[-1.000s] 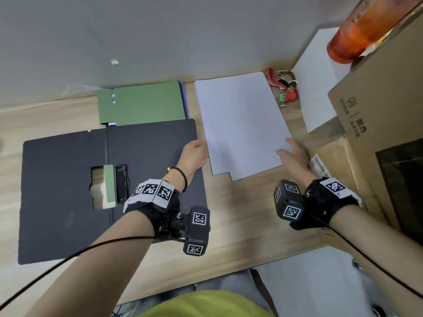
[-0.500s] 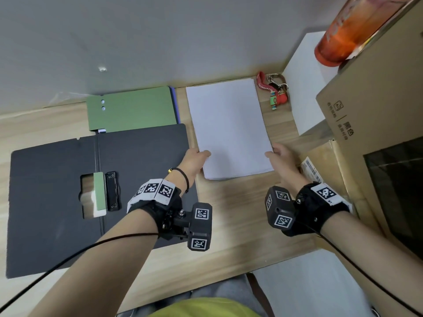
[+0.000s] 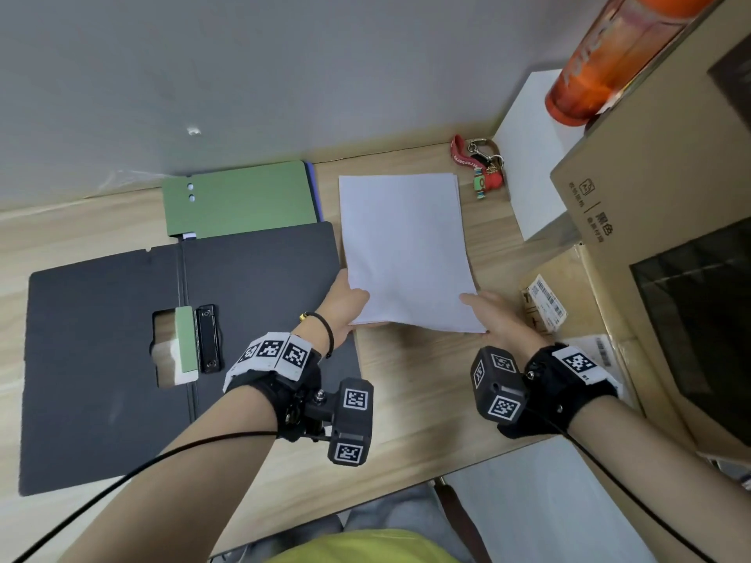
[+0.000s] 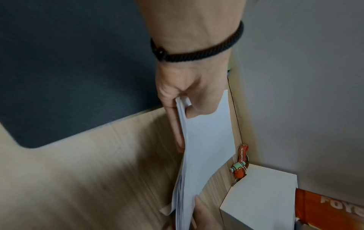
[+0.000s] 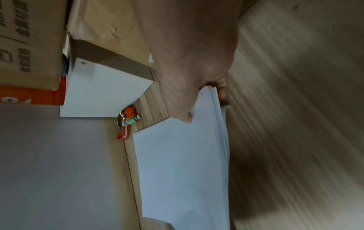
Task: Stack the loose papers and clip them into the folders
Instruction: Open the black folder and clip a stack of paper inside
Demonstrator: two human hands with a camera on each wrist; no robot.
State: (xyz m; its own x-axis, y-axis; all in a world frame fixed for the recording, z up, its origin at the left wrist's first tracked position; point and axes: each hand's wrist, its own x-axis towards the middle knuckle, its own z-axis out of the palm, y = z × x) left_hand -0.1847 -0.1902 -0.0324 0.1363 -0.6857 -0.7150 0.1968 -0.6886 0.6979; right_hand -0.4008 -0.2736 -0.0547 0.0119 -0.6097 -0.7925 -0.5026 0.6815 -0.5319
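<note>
The papers [image 3: 404,253] are in one neat pile, with the left hand [image 3: 345,304] and right hand [image 3: 493,319] each pinching a near corner. The clipping is not done; the black folder [image 3: 101,359] lies open at nine o'clock (its clip [image 3: 209,339] holds nothing).

One stack of white paper sheets [image 3: 406,253], sheet count unclear from its blurred edge. Two flat folders: one open black plastic [image 3: 101,359], one green card [image 3: 244,199]. Two cardboard boxes [image 3: 666,164], one white box [image 3: 528,188], one orange bottle [image 3: 601,63], one red keyring [image 3: 479,166], two hands [image 3: 345,302].
</note>
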